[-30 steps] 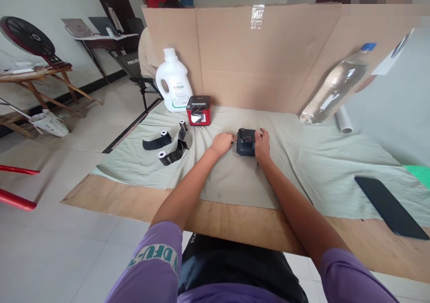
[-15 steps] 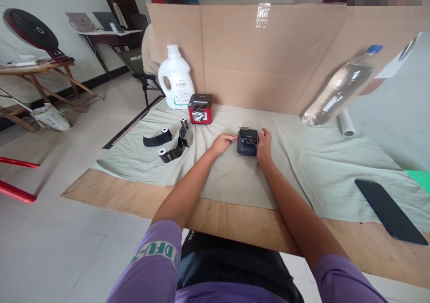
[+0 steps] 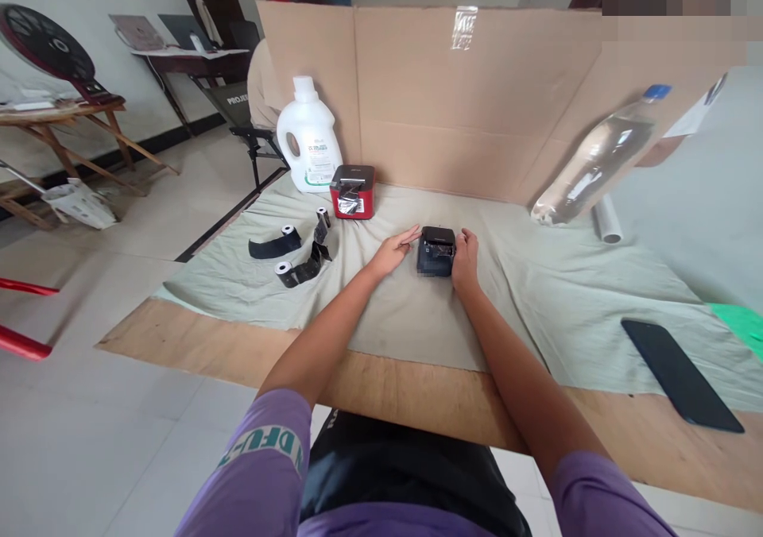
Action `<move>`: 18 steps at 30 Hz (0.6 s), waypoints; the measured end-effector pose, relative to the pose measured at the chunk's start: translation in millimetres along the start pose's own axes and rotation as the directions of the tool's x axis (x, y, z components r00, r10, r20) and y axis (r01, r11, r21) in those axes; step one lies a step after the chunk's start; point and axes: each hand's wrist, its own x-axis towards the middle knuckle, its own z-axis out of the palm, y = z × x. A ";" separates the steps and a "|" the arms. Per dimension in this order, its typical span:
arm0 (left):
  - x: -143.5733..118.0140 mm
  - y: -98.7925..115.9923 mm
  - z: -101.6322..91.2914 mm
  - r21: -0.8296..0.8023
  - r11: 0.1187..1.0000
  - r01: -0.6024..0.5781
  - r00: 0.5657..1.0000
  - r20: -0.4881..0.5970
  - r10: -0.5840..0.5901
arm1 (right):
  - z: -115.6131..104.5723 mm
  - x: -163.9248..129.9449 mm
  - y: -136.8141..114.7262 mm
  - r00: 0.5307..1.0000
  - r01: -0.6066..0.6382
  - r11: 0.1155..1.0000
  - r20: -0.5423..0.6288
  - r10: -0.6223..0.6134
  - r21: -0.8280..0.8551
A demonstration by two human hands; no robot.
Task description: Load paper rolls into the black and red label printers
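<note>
Head view: small black printer mid-tabletop, just in front-right of red printer. Right hand cupping its right side, fingers curled against it. Left hand flat, fingers open, just beside. Probably rigid, light, smooth plastic; best gripped by both sides.

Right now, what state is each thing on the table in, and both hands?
Left hand: open, fingers flat beside the black printer.
Right hand: curled against the printer's right side.
Black printer: upright on the cloth.
Red printer: upright, label sticking out.
Paper rolls: partly unrolled.
Detergent jug: upright, capped.
Water bottle: capped, leaning.
Phone: screen dark.
</note>
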 end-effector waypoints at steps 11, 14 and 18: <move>3.9 17.0 12.6 0.317 0.948 0.020 0.998 0.050 -0.038 | -0.6 -0.9 -2.3 0.997 0.063 0.998 0.035 -0.062 -0.006; 2.4 20.6 13.2 0.382 0.923 0.045 0.997 0.042 -0.066 | -0.9 -2.3 -5.1 0.991 0.108 0.994 0.078 -0.107 -0.007; 2.5 21.8 14.1 0.373 0.926 0.050 0.997 0.038 -0.069 | 0.1 -4.5 -8.0 0.993 0.073 0.997 0.093 -0.076 0.038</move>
